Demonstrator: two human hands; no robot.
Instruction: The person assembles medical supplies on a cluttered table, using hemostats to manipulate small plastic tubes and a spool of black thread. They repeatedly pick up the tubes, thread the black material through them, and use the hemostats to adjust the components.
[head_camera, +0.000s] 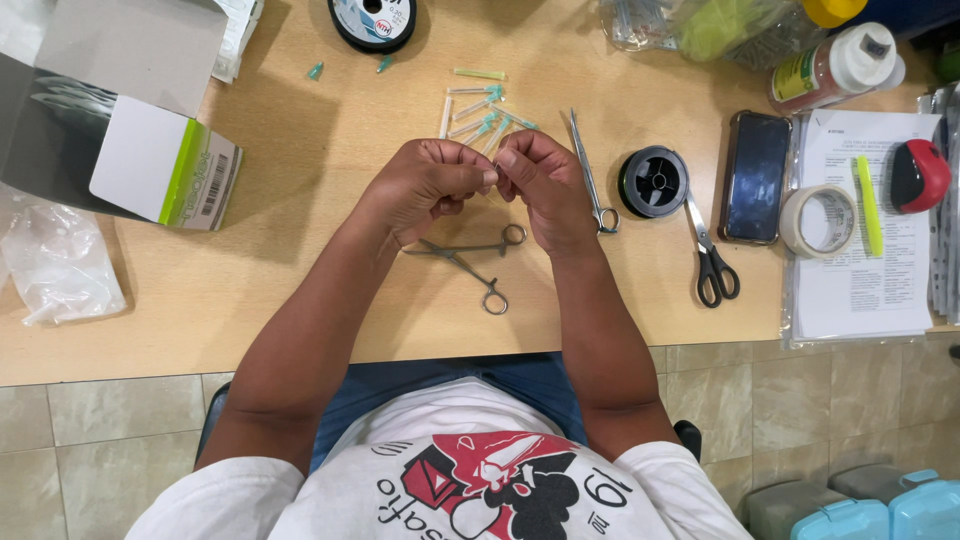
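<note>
Here I am pinching my left hand and right hand fingertips together above the table, over metal forceps; what they pinch is hidden.

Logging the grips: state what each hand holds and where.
Left hand and right hand pinch together at their fingertips; whatever sits between them is too small to tell.

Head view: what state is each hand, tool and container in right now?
left hand: fingers pinched shut, whatever they hold too small to tell
right hand: fingers pinched against the left
forceps: open, lying under the hands
scissors: closed, flat on the table
cardboard box: flap open
phone: screen dark
bottle: capped, on its side
</note>
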